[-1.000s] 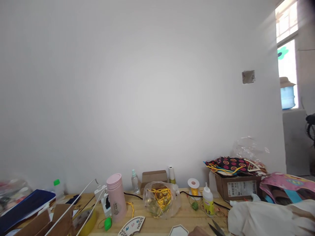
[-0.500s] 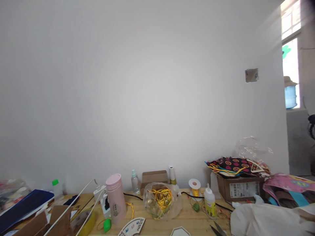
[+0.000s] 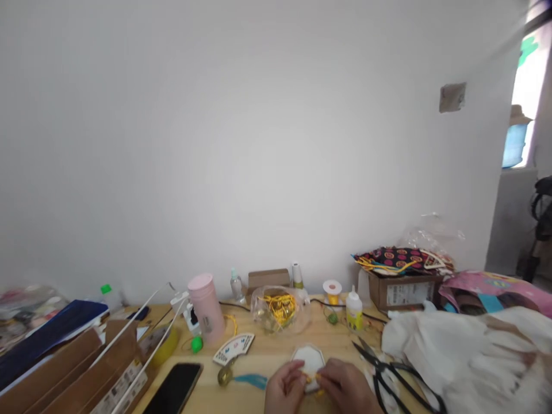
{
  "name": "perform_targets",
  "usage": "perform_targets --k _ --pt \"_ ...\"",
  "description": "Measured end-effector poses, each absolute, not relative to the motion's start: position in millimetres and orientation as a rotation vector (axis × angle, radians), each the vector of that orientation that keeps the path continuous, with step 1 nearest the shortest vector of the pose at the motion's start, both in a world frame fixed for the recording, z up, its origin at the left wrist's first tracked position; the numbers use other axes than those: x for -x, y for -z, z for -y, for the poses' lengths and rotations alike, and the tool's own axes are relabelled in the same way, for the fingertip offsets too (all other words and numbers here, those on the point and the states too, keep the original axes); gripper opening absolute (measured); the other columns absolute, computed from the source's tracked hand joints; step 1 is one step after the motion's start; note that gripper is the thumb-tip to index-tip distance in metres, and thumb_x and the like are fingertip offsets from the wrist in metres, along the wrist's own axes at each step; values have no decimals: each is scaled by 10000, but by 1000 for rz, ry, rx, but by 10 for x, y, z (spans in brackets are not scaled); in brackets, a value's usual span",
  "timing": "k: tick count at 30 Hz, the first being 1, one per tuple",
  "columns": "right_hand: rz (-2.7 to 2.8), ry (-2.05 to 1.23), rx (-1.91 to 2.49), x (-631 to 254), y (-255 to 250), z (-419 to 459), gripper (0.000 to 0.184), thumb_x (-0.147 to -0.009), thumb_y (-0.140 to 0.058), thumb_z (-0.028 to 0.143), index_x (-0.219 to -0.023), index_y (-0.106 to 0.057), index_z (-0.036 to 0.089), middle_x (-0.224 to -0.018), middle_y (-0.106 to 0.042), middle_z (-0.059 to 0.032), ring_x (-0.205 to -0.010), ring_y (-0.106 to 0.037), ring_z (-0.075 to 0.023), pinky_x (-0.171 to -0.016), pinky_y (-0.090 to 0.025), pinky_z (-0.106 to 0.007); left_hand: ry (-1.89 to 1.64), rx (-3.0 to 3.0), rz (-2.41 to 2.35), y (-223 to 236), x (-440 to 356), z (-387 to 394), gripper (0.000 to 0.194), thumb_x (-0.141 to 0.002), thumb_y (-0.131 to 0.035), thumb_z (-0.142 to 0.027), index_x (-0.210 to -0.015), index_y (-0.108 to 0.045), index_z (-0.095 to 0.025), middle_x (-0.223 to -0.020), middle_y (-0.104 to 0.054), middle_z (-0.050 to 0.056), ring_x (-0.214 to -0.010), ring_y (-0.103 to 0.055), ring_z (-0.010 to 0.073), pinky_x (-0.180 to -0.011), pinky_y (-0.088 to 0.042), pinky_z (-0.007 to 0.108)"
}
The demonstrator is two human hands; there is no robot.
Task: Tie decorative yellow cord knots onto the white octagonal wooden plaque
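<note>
My left hand (image 3: pixel 284 388) and my right hand (image 3: pixel 345 386) meet at the bottom centre of the view. Between them they pinch a white hexagonal piece (image 3: pixel 308 359) on the wooden table top (image 3: pixel 267 348), with a bit of yellow cord (image 3: pixel 311 378) at its lower edge. The fingers hide the piece's lower part. Left of my left hand lie a brass bead (image 3: pixel 225 376) and a blue tassel (image 3: pixel 250 380). Black-handled scissors (image 3: pixel 388 376) lie right of my right hand, not touching it.
A black phone (image 3: pixel 175 388) and cardboard boxes (image 3: pixel 90 368) lie at the front left. Farther back stand a pink flask (image 3: pixel 206 307), a plastic bag of yellow cord (image 3: pixel 279 309), a glue bottle (image 3: pixel 354 310) and a fan-shaped card (image 3: pixel 233 348). White cloth (image 3: pixel 461 356) covers the right side.
The view has tilted down and shows more of the table. Both hands have come into view, now holding the white hexagonal piece, and the phone has appeared at the front.
</note>
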State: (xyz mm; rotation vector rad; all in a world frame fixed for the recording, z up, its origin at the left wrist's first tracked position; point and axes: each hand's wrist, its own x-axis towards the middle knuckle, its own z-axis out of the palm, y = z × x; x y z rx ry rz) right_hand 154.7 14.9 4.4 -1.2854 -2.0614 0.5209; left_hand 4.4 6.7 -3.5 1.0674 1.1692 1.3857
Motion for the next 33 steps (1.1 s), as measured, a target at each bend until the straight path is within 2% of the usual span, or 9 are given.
perform_targets --k 2,10,13,20,27,30,33 --pt "2063 -542 1265 -1556 -100 -107 241 -763 -410 269 -658 -618 207 -652 -591 0 -637 -517 -108 -549 -317 -183 -1354 -1110 -1161 -14 -52 -40 314 -502 -678 -306 -750 -634 -119 -703 -663 78 -689 -592 188 -641 -457 262" --pt "2095 -609 1191 -1595 -160 -71 256 -776 -384 276 -745 -628 206 -680 -587 -15 -655 -508 -117 -569 -315 -187 -1233 -1243 -1192 7 -54 -10 259 -559 -637 -301 -739 -639 -115 -739 -667 86 -694 -589 188 -653 -452 266" --pt "2085 -641 1180 -1587 -163 -76 260 -779 -375 280 -780 -626 211 -697 -594 -18 -668 -511 -123 -576 -321 -191 -1206 -1297 -1205 0 -65 -8 238 -584 -616 -313 -701 -644 -108 -696 -670 79 -655 -584 179 -621 -446 252" --pt "1879 -803 1121 -1540 -132 -85 352 -789 -334 361 -678 -611 174 -640 -570 -14 -618 -497 -123 -557 -339 -202 -1170 -1271 -1226 -24 -78 -19 259 -592 -604 -339 -669 -648 -96 -654 -671 71 -611 -581 170 -580 -433 236" --pt "1349 -1289 1101 -1516 -76 -179 362 -632 -504 485 -602 -598 137 -464 -528 13 -444 -457 -107 -456 -344 -213 -1188 -1253 -1247 13 -63 -35 235 -572 -613 -316 -652 -650 -98 -618 -666 63 -585 -568 166 -558 -419 232" --pt "1163 -1449 1039 -1543 -95 -190 329 -578 -573 461 -601 -608 134 -540 -582 -9 -506 -513 -116 -490 -378 -214 -1190 -1289 -1293 25 -57 -32 221 -568 -612 -297 -651 -649 -95 -611 -658 58 -581 -555 159 -555 -409 226" --pt "1022 -1577 955 -1554 -116 -169 272 -581 -604 404 -636 -613 138 -649 -609 -25 -591 -553 -121 -520 -398 -204 -1165 -1303 -1306 0 -63 -3 196 -577 -601 -287 -620 -642 -99 -570 -640 37 -543 -534 139 -531 -392 212"
